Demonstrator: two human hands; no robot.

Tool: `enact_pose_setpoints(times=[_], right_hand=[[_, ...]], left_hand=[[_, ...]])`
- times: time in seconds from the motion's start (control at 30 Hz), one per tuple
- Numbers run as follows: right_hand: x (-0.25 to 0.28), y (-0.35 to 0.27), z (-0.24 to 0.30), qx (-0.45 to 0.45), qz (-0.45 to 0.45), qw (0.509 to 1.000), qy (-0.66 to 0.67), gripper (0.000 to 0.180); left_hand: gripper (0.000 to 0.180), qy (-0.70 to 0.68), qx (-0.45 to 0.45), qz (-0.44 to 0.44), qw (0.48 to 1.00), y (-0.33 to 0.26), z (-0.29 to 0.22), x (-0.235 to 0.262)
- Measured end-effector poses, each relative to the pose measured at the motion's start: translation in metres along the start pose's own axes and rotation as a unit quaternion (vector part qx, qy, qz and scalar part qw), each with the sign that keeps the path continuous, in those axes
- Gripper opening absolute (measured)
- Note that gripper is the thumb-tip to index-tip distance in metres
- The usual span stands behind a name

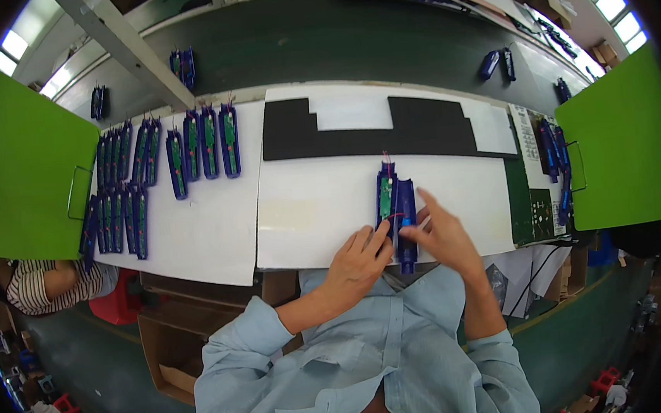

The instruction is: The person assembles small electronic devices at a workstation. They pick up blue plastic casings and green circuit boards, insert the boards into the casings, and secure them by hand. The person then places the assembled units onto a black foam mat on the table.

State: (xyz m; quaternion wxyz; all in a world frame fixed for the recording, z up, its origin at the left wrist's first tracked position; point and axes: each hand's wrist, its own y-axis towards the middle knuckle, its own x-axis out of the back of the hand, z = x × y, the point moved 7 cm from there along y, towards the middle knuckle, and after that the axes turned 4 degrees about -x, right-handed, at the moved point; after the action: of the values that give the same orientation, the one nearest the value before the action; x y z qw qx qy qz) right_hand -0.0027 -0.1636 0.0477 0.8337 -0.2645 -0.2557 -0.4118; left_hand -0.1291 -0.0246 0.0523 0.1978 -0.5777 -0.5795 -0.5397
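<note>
Two long dark-blue plastic casing halves lie side by side at the front of the white work surface. The left casing half [385,194] holds a green circuit board, with thin red wires at its top. In the right casing half [404,201] there is a brighter blue part near the middle, and a red wire runs across between the halves. My left hand [357,265] grips the lower end of the left half, its fingers bent over the edge. Beside the right half is my right hand [448,234], index finger stretched out and apart from the thumb, which reaches over that half.
Rows of blue casing halves with green boards [209,142] lie to the left. A black sheet [357,144] spans the back of the work surface. Green panels [613,145] stand at both sides. More blue casings [551,150] lie at the right, beyond printed sheets.
</note>
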Motion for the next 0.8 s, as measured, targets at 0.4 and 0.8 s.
enact_pose_setpoints(times=[0.4, 0.8], right_hand=[[0.039, 0.136, 0.032, -0.012, 0.173, 0.952, 0.254, 0.061], [0.173, 0.314, -0.120, 0.131, -0.338, 0.927, 0.100, 0.040]], left_hand=[[0.019, -0.014, 0.106, -0.095, 0.990, 0.132, 0.072, 0.049], [0.032, -0.098, 0.012, -0.189, 0.977, 0.224, 0.071, -0.052]])
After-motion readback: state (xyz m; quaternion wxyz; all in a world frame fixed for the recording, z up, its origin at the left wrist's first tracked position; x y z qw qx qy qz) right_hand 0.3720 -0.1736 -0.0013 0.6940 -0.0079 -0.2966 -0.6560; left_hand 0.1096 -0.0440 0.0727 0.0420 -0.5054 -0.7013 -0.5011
